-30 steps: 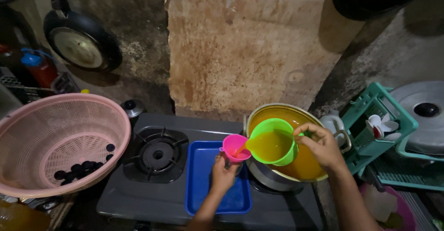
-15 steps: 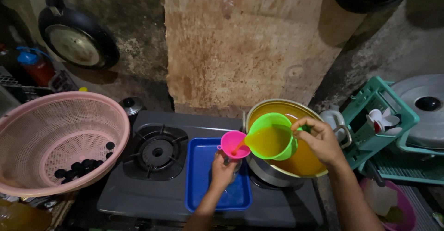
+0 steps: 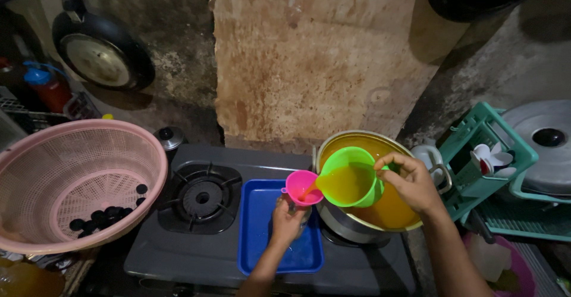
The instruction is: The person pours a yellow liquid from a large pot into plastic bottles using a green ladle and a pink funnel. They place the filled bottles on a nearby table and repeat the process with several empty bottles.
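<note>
My right hand (image 3: 413, 183) grips the handle of a green jug (image 3: 348, 181) tilted to the left, and orange liquid runs from its spout into a pink funnel (image 3: 301, 187). Under the funnel, my left hand (image 3: 287, 222) is closed around a clear container that is mostly hidden by the fingers. Both sit over a blue tray (image 3: 260, 237) on the stove. Behind the jug stands a large metal pot (image 3: 386, 213) filled with the same orange liquid.
A grey two-burner stove (image 3: 178, 255) has a bare left burner (image 3: 202, 197). A pink basket (image 3: 71, 178) with several dark caps sits at the left. A pan (image 3: 98, 50) hangs on the wall. A teal rack (image 3: 482, 154) with a lid (image 3: 544, 142) stands at the right.
The green jug has tipped a little further toward the funnel and the pour goes on. Both hands stay in nearly the same place.
</note>
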